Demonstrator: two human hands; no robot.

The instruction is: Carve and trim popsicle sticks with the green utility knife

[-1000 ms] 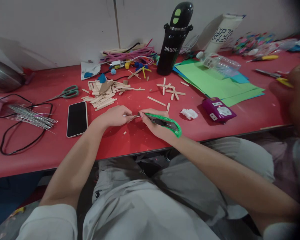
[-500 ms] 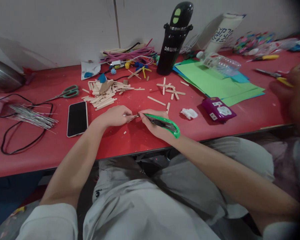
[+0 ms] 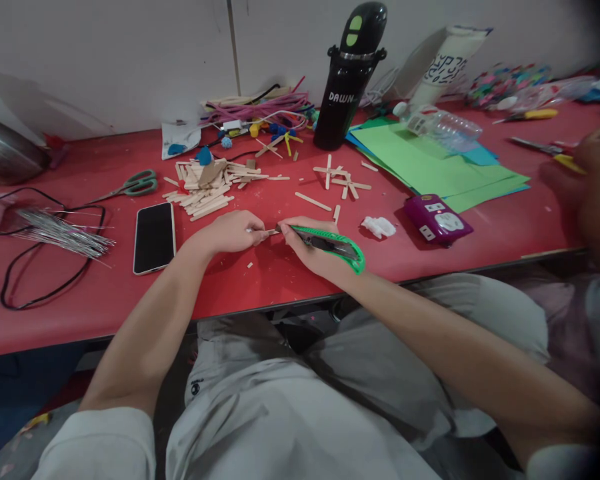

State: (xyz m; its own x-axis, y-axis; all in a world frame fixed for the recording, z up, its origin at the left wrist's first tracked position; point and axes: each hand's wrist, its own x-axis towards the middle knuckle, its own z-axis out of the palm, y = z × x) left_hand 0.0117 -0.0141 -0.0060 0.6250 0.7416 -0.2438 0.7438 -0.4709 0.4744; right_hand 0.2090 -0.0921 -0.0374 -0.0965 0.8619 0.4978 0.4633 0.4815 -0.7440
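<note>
Pinches a thin, pale stick [image 3: 273,232] in the left hand [image 3: 236,231]; grips a long, bumpy green cutter [image 3: 333,243] in the right hand [image 3: 311,251], over the smooth red table [image 3: 220,287].

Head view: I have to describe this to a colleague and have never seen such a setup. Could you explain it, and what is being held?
There is no machine here: you see a person's own two bare hands. The camera sits on their head, looking forward and down, so the arms reach in from below.

The left hand pinches what looks like a thin stick, mostly hidden by fingers. The right hand holds a green cutter, its tip end close to that stick.

On the red table lie a phone, scissors, a stick pile and green paper. A black flask stands behind. Another person's hand shows, blurred, at the right edge.
</note>
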